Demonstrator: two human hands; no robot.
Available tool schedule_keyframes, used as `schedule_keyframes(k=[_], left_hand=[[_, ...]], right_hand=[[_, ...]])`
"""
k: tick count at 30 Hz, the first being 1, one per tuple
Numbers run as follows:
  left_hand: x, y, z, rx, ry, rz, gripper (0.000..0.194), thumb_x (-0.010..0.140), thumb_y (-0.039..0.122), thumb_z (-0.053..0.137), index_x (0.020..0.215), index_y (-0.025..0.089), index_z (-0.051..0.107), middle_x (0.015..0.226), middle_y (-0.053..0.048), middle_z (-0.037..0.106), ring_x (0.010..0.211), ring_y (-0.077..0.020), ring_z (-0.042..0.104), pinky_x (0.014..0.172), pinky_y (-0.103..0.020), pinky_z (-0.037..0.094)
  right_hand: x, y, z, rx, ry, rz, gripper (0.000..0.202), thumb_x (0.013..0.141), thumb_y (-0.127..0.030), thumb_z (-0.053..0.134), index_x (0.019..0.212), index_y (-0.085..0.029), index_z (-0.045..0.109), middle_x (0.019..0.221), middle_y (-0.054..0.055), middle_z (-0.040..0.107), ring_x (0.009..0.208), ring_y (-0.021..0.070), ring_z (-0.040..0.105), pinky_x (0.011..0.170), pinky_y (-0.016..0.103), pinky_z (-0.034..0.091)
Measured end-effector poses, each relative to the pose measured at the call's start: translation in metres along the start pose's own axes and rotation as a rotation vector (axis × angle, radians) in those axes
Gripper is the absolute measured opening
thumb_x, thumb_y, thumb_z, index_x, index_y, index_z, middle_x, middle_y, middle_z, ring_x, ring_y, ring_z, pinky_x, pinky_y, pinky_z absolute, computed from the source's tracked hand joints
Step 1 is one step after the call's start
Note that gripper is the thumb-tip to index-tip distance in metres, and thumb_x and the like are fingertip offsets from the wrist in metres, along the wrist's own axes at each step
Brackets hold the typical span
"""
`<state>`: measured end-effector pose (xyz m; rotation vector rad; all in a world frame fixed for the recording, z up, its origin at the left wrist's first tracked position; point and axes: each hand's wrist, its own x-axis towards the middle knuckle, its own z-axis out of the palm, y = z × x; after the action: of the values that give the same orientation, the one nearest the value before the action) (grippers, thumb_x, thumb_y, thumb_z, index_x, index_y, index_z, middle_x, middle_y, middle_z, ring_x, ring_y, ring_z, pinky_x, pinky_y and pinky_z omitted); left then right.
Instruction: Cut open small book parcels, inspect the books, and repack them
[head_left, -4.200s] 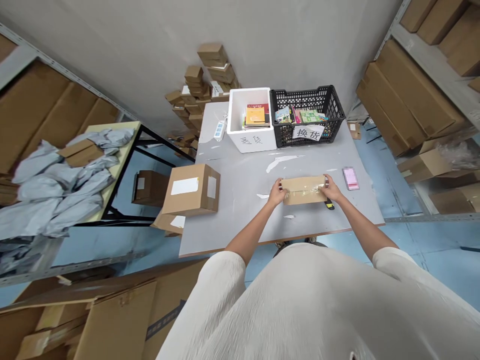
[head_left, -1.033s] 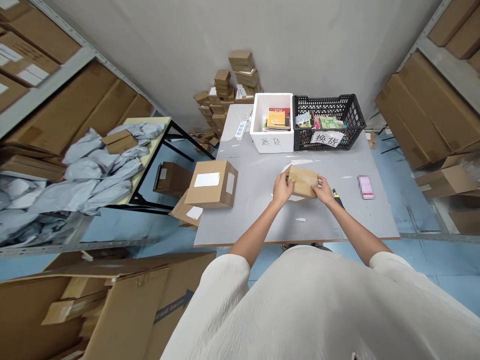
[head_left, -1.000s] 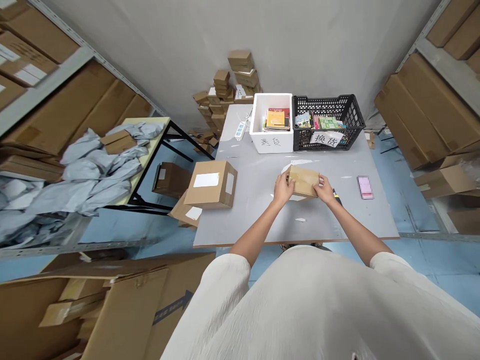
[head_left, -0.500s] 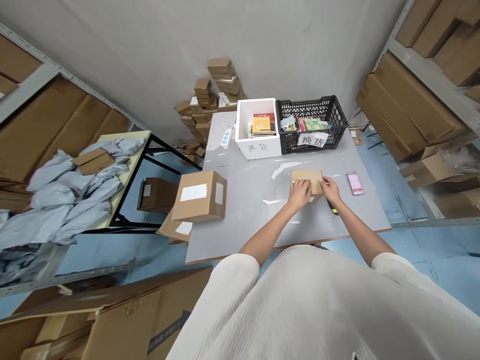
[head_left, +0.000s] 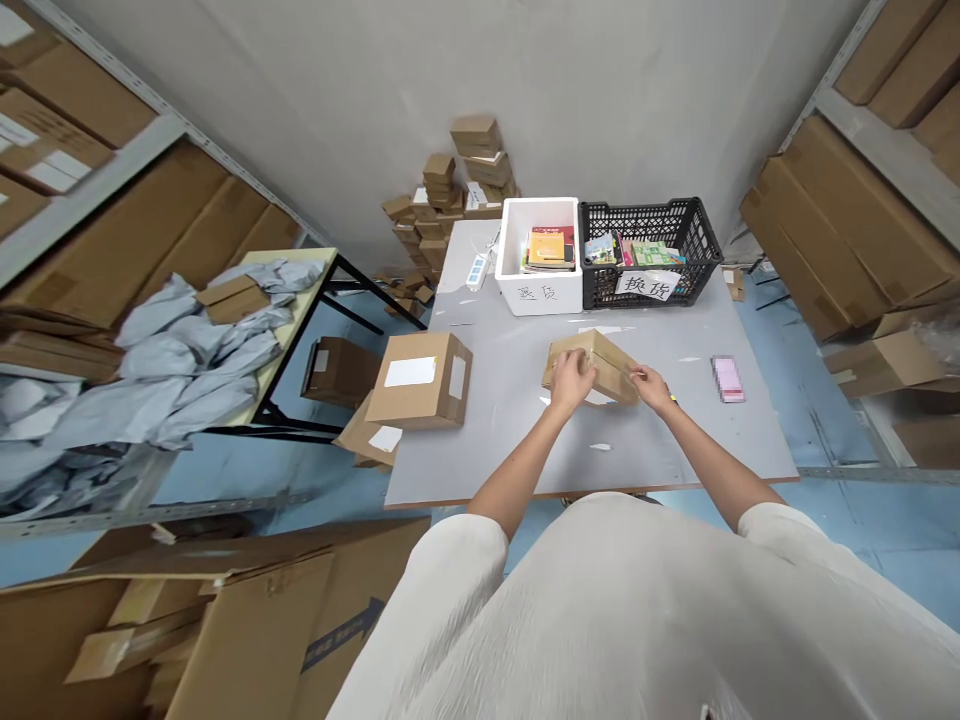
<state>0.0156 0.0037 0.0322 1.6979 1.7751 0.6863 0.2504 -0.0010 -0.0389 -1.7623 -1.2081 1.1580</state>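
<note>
A small taped cardboard box [head_left: 611, 358] sits at an angle on the grey table, between my hands. My left hand [head_left: 571, 383] grips its near left side, fingers bent over the edge. At the right end, my right hand [head_left: 652, 388] has its fingers pinched on the box's corner; whether a strip of tape is also between them I cannot tell. A black and yellow tool [head_left: 673, 399] is mostly hidden beneath the right hand. To the right lies a phone with a pink, blurred screen [head_left: 727, 379].
A larger labelled carton [head_left: 420, 380] stands at the table's left edge. Behind are a white foam bin [head_left: 541, 297] and a black crate [head_left: 651, 255], both with books. A power strip [head_left: 477, 271] lies beside the bin. Grey parcels [head_left: 150, 400] cover a side table.
The box has been turned, so its long side now runs slantwise. My left hand has shifted to its near left side, while my right hand stays at the right end. The view has swung left.
</note>
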Motion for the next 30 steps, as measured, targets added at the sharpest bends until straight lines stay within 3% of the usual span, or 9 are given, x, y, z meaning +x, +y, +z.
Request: schedule_keyframes(k=[3, 7, 9, 12, 16, 21, 25, 30], left_hand=[[0.003, -0.033, -0.017, -0.026, 0.045, 0.006, 0.045, 0.102, 0.032, 0.060, 0.144, 0.023, 0.069, 0.146, -0.014, 0.065, 0.142, -0.0333, 0.058, 0.125, -0.047, 0.043], [0.007, -0.074, -0.035, -0.028, 0.079, -0.059, 0.045, 0.104, 0.030, 0.051, 0.144, 0.020, 0.070, 0.139, -0.016, 0.070, 0.138, -0.0321, 0.062, 0.122, -0.045, 0.048], [0.007, -0.089, -0.038, -0.032, 0.065, -0.091, 0.045, 0.104, 0.028, 0.049, 0.142, 0.020, 0.071, 0.134, -0.015, 0.074, 0.133, -0.0315, 0.065, 0.117, -0.044, 0.051], [0.003, -0.102, -0.032, -0.076, -0.003, -0.137, 0.041, 0.101, 0.024, 0.051, 0.135, 0.022, 0.074, 0.127, -0.010, 0.079, 0.124, -0.0293, 0.071, 0.111, -0.042, 0.055], [-0.006, -0.102, -0.005, -0.187, -0.114, -0.196, 0.037, 0.098, 0.019, 0.055, 0.128, 0.023, 0.075, 0.128, -0.008, 0.081, 0.116, -0.0270, 0.076, 0.105, -0.038, 0.058], [-0.009, -0.084, 0.028, -0.233, -0.142, -0.161, 0.035, 0.097, 0.018, 0.056, 0.127, 0.022, 0.074, 0.130, -0.010, 0.080, 0.118, -0.0277, 0.077, 0.106, -0.040, 0.059], [-0.007, -0.071, 0.043, -0.236, -0.163, -0.155, 0.034, 0.097, 0.019, 0.058, 0.127, 0.021, 0.073, 0.131, -0.011, 0.079, 0.116, -0.0279, 0.077, 0.106, -0.041, 0.060], [-0.007, -0.066, 0.058, -0.275, -0.176, -0.128, 0.033, 0.098, 0.018, 0.056, 0.127, 0.019, 0.072, 0.133, -0.013, 0.077, 0.116, -0.0271, 0.077, 0.106, -0.040, 0.060]], right_hand=[[-0.003, 0.014, 0.009, -0.006, 0.020, 0.070, 0.035, 0.080, -0.040, 0.072, 0.112, -0.025, 0.070, 0.130, 0.010, 0.075, 0.116, 0.0273, 0.071, 0.110, 0.047, 0.055], [-0.005, 0.021, 0.027, 0.035, -0.080, 0.073, 0.038, 0.079, -0.044, 0.073, 0.109, -0.026, 0.061, 0.115, 0.007, 0.076, 0.107, 0.0241, 0.070, 0.101, 0.042, 0.057], [-0.005, 0.022, 0.036, 0.050, -0.127, 0.043, 0.041, 0.078, -0.049, 0.072, 0.110, -0.026, 0.059, 0.108, 0.004, 0.075, 0.102, 0.0231, 0.070, 0.099, 0.041, 0.057], [-0.006, 0.024, 0.039, 0.021, -0.095, -0.005, 0.041, 0.079, -0.051, 0.071, 0.110, -0.027, 0.057, 0.114, 0.004, 0.074, 0.100, 0.0224, 0.069, 0.098, 0.041, 0.057], [-0.010, 0.033, 0.019, -0.055, -0.005, 0.009, 0.038, 0.079, -0.049, 0.068, 0.108, -0.028, 0.057, 0.124, 0.007, 0.072, 0.101, 0.0241, 0.069, 0.096, 0.042, 0.057], [-0.014, 0.051, -0.019, -0.041, 0.086, 0.034, 0.035, 0.083, -0.051, 0.063, 0.108, -0.027, 0.058, 0.122, 0.007, 0.073, 0.104, 0.0240, 0.070, 0.100, 0.042, 0.056], [-0.015, 0.073, -0.047, -0.053, 0.155, 0.097, 0.034, 0.087, -0.051, 0.059, 0.110, -0.026, 0.062, 0.115, 0.008, 0.076, 0.108, 0.0256, 0.071, 0.104, 0.043, 0.055], [-0.021, 0.112, -0.072, -0.233, 0.227, 0.162, 0.030, 0.080, -0.044, 0.075, 0.103, -0.026, 0.068, 0.115, 0.012, 0.076, 0.119, 0.0328, 0.069, 0.108, 0.046, 0.051]])
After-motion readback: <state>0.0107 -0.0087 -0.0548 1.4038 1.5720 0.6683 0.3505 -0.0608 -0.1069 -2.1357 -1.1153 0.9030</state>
